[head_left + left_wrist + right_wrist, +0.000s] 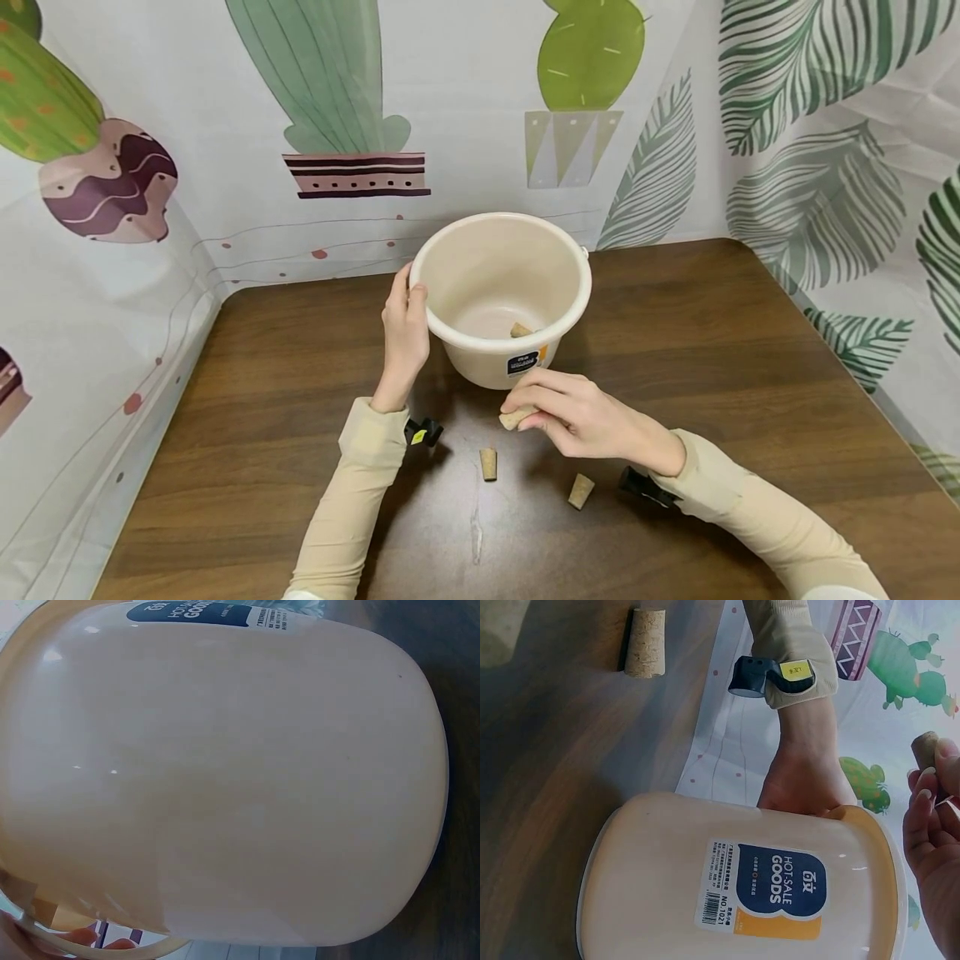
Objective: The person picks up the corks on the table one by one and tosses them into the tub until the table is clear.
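Observation:
A cream plastic bucket (495, 367) stands upright on the table, with a cork stopper (521, 330) lying on its bottom. My left hand (407, 333) grips the bucket's left rim, thumb and fingers on the edge; the bucket's side (225, 772) fills the left wrist view. In front of the bucket, my right hand (581, 412) pinches another cork stopper (516, 417) between thumb and fingers, over the table. That stopper (925, 750) shows at the fingertips in the right wrist view. Two more stoppers lie on the table, one nearer the middle (489, 464), one farther right (581, 492).
The brown wooden table (675, 333) has rounded back corners. A white cloth backdrop (480, 150) printed with cacti and leaves hangs behind it and at the sides. On the bucket's front is a blue and orange label (772, 889). Both wrists carry black cameras.

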### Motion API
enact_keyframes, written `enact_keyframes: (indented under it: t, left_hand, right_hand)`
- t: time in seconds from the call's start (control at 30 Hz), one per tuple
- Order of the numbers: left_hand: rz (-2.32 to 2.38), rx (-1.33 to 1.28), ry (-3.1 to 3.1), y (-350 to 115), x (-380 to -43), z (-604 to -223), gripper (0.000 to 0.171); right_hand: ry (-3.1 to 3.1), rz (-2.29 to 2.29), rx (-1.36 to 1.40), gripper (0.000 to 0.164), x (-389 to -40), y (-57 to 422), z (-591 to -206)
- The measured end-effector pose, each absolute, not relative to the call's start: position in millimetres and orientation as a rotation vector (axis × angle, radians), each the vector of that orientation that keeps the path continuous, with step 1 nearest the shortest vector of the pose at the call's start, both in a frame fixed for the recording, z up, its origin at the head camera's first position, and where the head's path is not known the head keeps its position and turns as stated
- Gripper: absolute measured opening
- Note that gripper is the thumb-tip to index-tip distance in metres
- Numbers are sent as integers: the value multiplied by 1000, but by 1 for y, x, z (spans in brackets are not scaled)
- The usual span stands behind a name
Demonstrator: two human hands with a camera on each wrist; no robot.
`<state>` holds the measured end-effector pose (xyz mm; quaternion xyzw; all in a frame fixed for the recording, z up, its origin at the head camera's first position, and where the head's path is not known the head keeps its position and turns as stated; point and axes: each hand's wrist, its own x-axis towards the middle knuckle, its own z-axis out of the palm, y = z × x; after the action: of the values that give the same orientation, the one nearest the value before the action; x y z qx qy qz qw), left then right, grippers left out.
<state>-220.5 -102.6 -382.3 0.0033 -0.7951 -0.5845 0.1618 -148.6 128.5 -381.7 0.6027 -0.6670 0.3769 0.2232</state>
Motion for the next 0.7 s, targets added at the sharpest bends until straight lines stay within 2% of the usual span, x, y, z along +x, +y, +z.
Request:
enact_keyframes:
  t: [0.7]
  left_hand:
    - [-1641,5,-2256,-102,-222,-384,48]
  right_hand:
    - [-1706,1096,1560,16,-153,128,-378]
